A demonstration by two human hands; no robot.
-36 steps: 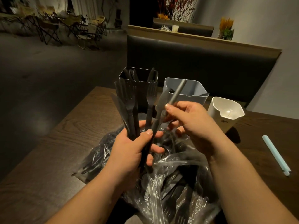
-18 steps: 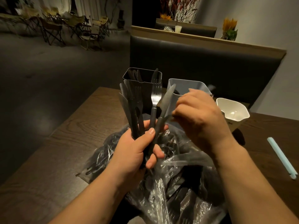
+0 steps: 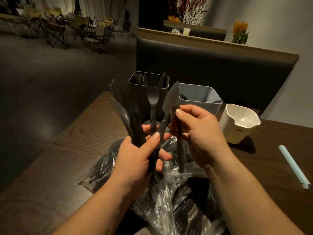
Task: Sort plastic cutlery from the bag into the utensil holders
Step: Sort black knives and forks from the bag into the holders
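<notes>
Left hand [image 3: 140,160] grips a fanned bundle of black cutlery [image 3: 128,106] upright above the bag [image 3: 166,197] on the counter [image 3: 67,150]. Right hand [image 3: 199,133] pinches one black piece [image 3: 180,156] (type unclear) just right of the bundle. Black holder [image 3: 142,95], grey holder [image 3: 203,99] and white holder [image 3: 237,126] stand at the far side.

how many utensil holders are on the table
3: the black holder at the far left, the grey holder beside it in the middle, the white holder on the right. None looks hidden.

Three utensil holders [image 3: 203,106], one plastic bag [image 3: 166,206] of black cutlery [image 3: 100,168], one pale blue straw [image 3: 293,167], two hands [image 3: 135,160].
</notes>
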